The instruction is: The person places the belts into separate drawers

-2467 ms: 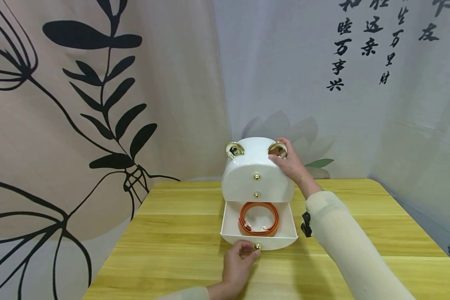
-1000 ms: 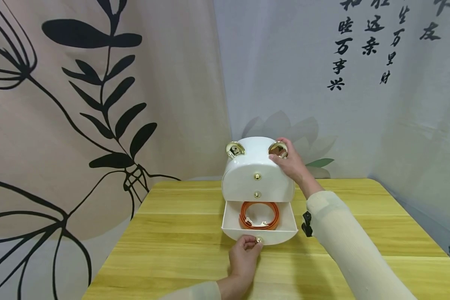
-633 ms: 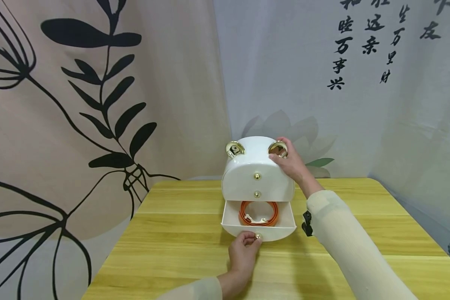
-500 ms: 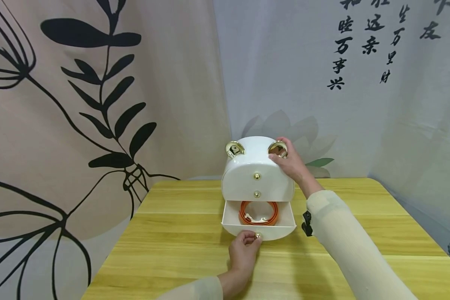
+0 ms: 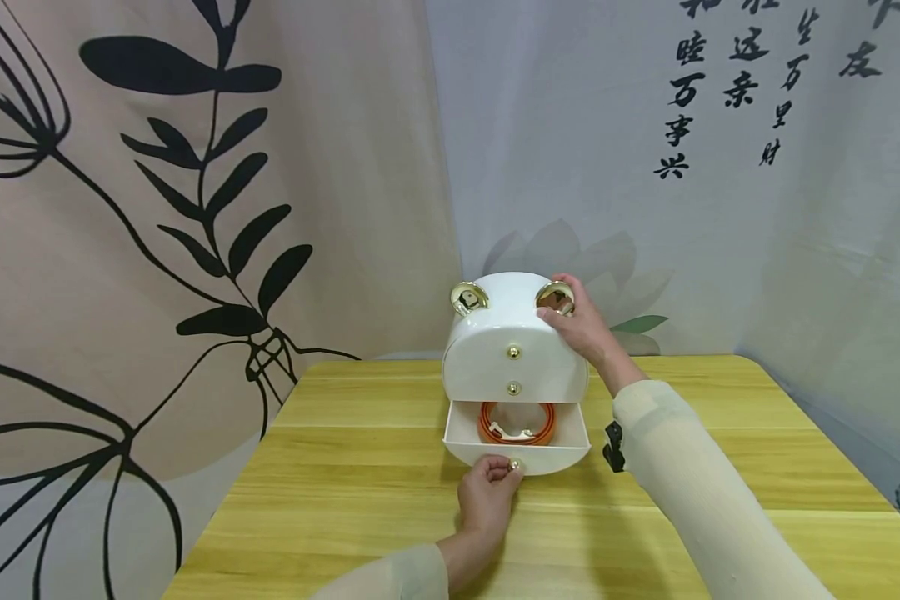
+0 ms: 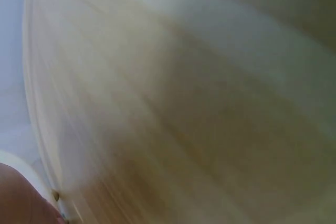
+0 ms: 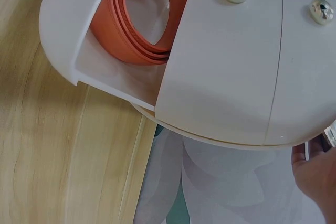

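Observation:
A glossy white box (image 5: pixel 480 367) with two gold ear-shaped rings stands on the table, its bottom drawer (image 5: pixel 562 459) pulled partway out. Inside the drawer lies a coiled orange strap (image 5: pixel 485 425) with metal clasps, like a belt or bag strap; the right wrist view shows the coil (image 7: pixel 118 40) closer. My left hand (image 5: pixel 486 500) pinches the drawer's gold knob (image 5: pixel 516 465) between thumb and fingers. On top, my right hand (image 5: pixel 587 333) grips around the right gold ear (image 5: pixel 558 298); some of its fingers are hidden behind. Only a bit of my left hand (image 6: pixel 18 198) shows in the left wrist view.
Two gold knobs (image 5: pixel 513 352) mark the upper drawer fronts, which sit flush. The light wooden table (image 5: pixel 360 475) extends around the box. Behind it hangs a printed cloth (image 5: pixel 375 208) with plant shapes and dark characters.
The bottom drawer has slid inward toward the box, with my left hand moving forward on its knob. Less of the strap shows. My right hand stays on the ear.

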`<state>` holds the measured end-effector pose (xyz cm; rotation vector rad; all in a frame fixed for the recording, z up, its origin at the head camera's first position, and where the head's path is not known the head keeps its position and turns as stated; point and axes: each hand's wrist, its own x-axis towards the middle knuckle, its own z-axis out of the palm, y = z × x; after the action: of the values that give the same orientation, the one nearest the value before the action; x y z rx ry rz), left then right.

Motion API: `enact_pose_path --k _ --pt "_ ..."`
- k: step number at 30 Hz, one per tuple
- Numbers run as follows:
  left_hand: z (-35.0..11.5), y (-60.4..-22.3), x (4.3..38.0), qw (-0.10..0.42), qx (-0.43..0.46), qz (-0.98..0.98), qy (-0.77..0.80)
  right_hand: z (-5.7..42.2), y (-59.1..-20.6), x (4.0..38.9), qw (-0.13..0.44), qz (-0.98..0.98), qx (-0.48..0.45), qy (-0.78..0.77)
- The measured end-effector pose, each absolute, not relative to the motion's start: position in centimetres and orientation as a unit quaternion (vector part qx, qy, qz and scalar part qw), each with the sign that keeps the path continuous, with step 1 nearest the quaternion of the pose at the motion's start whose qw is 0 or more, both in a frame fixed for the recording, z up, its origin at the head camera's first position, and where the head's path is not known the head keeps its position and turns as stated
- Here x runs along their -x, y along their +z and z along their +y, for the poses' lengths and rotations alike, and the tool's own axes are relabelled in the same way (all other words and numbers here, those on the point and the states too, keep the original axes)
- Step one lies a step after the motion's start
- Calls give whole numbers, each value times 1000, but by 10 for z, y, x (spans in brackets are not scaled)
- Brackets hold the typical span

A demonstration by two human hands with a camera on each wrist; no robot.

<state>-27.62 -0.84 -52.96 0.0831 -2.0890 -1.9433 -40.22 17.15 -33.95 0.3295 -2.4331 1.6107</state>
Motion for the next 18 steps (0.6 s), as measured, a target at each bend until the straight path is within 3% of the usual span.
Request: enact_pose_path --k 18 --pt "-11 -526 279 130 -33 -729 -672 172 -336 401 88 -827 -114 543"
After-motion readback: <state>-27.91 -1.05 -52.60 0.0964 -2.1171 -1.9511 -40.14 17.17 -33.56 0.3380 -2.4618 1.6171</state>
